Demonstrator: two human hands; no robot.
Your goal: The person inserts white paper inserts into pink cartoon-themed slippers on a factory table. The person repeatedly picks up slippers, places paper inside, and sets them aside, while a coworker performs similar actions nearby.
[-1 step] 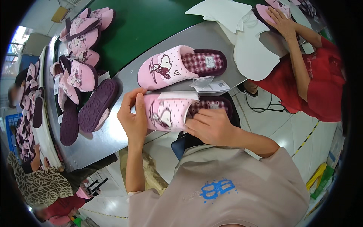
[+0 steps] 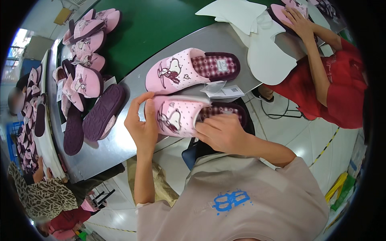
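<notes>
At the left, the toe of the held slipper [image 2: 181, 118] is pinched by the left hand [image 2: 140, 124], thumb and forefinger brought close together at its end. Across it goes: the long axis is laid side to side, toe to the left, heel to the right, and the slipper is carried between both hands at the table's near edge. The toe is reached more nearly by the left hand; the mouth is claimed by the right hand [image 2: 223, 130], its fingers curled, the tips tucked at the opening. Whether anything is pinched there cannot be told, the thumb being hidden. A pale strip along the upper's far side is blurred.

Now the surface, a metal table [image 2: 138, 80]: at its left, piled slippers [image 2: 87, 78] are stacked, with dark soles [image 2: 103, 112] turned up beside them. Just beyond the held slipper, a second slipper [image 2: 171, 74] is set down, its heel angled away; white tags [image 2: 227, 92] are laid near that heel, and farther right white sheets [image 2: 269, 62] are spread over the edge.

And the room: at far left a patterned shirt [image 2: 44, 197] is seen, then tiled floor [image 2: 297, 142], and at upper right another slipper is touched by a co-worker's hand [image 2: 298, 25].
</notes>
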